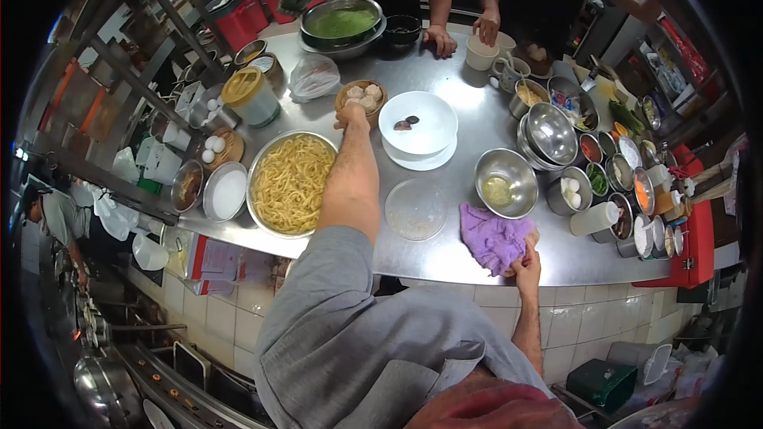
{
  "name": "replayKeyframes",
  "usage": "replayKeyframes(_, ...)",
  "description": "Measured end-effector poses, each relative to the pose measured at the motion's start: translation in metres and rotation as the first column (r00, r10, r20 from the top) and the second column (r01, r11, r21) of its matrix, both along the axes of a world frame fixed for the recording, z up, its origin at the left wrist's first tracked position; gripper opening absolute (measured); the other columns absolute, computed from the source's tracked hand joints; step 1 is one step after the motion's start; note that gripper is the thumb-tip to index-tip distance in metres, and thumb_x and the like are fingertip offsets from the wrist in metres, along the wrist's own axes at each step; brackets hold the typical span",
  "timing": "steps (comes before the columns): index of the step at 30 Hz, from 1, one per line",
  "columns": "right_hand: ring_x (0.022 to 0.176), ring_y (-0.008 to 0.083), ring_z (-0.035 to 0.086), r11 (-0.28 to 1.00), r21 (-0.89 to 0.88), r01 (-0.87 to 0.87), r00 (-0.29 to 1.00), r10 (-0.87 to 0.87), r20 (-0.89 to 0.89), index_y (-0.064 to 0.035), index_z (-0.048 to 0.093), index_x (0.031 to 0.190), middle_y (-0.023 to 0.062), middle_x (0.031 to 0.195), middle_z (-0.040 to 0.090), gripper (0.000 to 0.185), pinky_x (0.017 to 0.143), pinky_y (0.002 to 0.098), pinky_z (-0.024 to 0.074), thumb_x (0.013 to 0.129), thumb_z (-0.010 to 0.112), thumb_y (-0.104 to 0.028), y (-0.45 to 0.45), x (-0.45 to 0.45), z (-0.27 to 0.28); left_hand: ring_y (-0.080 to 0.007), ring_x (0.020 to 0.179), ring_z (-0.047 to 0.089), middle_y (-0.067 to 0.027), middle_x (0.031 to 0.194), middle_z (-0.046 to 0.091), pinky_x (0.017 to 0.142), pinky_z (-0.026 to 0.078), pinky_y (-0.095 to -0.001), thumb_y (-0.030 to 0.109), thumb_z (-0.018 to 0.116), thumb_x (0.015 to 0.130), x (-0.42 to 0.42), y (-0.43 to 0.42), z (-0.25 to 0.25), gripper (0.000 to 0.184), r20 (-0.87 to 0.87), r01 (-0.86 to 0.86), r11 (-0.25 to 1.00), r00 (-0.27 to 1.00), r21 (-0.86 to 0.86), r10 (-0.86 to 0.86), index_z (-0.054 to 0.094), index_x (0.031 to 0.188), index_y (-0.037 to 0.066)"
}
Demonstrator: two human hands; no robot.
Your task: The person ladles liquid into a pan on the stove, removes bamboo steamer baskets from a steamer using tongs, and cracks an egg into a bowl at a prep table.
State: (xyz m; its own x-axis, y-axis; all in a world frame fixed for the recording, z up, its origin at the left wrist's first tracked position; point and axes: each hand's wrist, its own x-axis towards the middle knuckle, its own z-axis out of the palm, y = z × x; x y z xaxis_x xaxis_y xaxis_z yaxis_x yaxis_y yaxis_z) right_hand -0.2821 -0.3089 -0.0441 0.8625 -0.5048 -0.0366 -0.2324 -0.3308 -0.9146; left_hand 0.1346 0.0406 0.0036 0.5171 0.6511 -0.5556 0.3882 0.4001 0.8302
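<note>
A small round bamboo basket (347, 94) holds several pale dumplings (367, 96). My left hand (350, 115) grips its near edge, with the fingertips partly hidden. At the front of the steel table, my right hand (524, 264) is closed on the edge of a crumpled purple cloth (494, 237). Just beyond the cloth is a metal bowl (520, 191) with yellowish liquid in it. A white bowl (429, 139) with two small dark pieces sits on a white plate, right of the basket. Under my left forearm lies a large bowl of noodles (290, 183).
Metal containers of ingredients (598, 179) crowd the right side. Eggs (213, 145), a yellow-lidded tub (251, 99) and a plastic bag (314, 78) stand left. A clear round lid (416, 209) lies near the front. Two co-workers' hands (439, 41) are across the table, by green-filled bowls (343, 24) and cups.
</note>
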Motion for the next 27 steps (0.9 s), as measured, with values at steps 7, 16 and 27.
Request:
replayKeyframes(7,0.070,0.0094,0.042,0.999,0.017,-0.036,0.999,0.037,-0.034,-0.0027,0.050,0.123,0.0001,0.086,0.041,0.059,0.064,0.0217,0.0388,0.065,0.061,0.006,-0.003,0.001,0.003,-0.0358,0.109,0.047,-0.0166,0.122,0.042,0.093,0.041,-0.0415,0.024,0.055,0.080,0.020,-0.019,-0.002,0.044,-0.170,0.424,0.784,0.905,0.453,-0.390,0.048,0.118,0.003)
replayKeyframes(16,0.071,0.0094,0.043,0.991,0.132,0.024,0.999,-0.019,-0.044,-0.0024,0.051,0.122,0.0007,0.090,0.044,0.058,0.065,0.0209,0.0389,0.065,0.058,0.008,-0.008,0.000,-0.011,-0.0338,0.119,0.035,-0.0103,0.133,0.034,0.097,0.032,-0.0473,0.017,0.048,0.082,0.059,-0.035,0.007,0.036,-0.333,0.560,0.035,0.540,0.828,-0.773,0.055,0.117,0.020)
replayKeyframes(27,0.072,0.0086,0.044,0.989,0.139,0.060,0.995,-0.048,-0.090,-0.0016,0.050,0.121,0.0012,0.093,0.047,0.055,0.066,0.0209,0.0391,0.067,0.057,0.007,-0.007,-0.001,-0.012,-0.0291,0.122,0.026,-0.0077,0.134,0.030,0.097,0.025,-0.0527,0.015,0.046,0.084,0.061,-0.038,0.022,0.036,-0.614,0.533,-0.369,0.411,0.761,-0.673,0.056,0.116,0.025)
